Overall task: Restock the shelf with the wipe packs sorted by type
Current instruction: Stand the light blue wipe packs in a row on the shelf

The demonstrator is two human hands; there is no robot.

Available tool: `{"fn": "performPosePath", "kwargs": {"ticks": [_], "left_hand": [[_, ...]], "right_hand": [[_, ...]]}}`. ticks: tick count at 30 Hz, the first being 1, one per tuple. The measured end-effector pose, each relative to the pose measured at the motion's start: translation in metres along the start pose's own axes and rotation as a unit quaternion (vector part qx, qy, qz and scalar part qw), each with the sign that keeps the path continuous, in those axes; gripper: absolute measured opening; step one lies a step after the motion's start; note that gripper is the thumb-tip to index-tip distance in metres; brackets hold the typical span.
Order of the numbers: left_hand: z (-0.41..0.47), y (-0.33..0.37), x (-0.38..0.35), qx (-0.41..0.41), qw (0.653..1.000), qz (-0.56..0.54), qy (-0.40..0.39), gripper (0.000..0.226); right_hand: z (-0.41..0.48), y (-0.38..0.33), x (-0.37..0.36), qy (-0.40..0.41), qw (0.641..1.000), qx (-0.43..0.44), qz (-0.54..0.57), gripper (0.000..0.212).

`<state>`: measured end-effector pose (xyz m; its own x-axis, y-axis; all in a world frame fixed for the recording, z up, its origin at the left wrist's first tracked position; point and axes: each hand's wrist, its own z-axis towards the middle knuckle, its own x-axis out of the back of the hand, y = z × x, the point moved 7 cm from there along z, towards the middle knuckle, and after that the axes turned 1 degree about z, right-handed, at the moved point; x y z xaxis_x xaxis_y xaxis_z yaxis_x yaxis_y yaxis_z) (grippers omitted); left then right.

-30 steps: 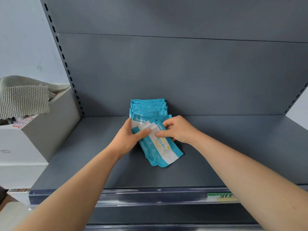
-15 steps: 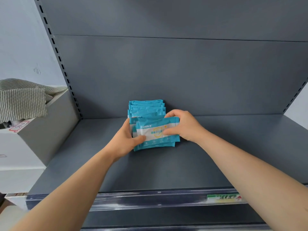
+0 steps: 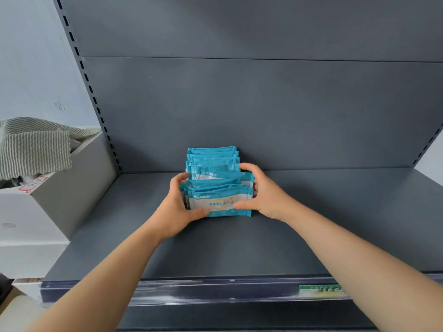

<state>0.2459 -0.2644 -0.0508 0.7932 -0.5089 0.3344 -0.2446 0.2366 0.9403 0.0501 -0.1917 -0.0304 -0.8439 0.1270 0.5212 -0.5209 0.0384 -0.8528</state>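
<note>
A bunch of wipe packs [image 3: 219, 202] is gripped upright between the left hand [image 3: 177, 209] and the right hand [image 3: 263, 195], fingers curled round its two ends. It is stood mid-shelf [image 3: 335, 224], touching a row of matching packs [image 3: 212, 158] set against the back panel. A striped cloth [image 3: 33, 152] is draped over a box [image 3: 67, 188] at the left
</note>
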Motion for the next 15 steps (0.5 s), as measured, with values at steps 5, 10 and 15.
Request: {"fn": "performPosePath", "kwargs": {"ticks": [5, 10, 15], "left_hand": [[0.001, 0.002, -0.015, 0.007, 0.997, 0.069, -0.014, 0.105], [0.006, 0.008, 0.001, 0.048, 0.998, 0.045, 0.025, 0.107], [0.004, -0.002, -0.005, 0.066, 0.996, 0.053, -0.028, 0.055]], "right_hand": [[0.001, -0.002, -0.022, -0.056, 0.997, -0.022, -0.055, 0.09], [0.013, -0.008, -0.011, -0.015, 0.999, -0.031, -0.022, 0.08], [0.011, 0.007, -0.009, -0.008, 0.996, -0.087, -0.023, 0.046]]}}
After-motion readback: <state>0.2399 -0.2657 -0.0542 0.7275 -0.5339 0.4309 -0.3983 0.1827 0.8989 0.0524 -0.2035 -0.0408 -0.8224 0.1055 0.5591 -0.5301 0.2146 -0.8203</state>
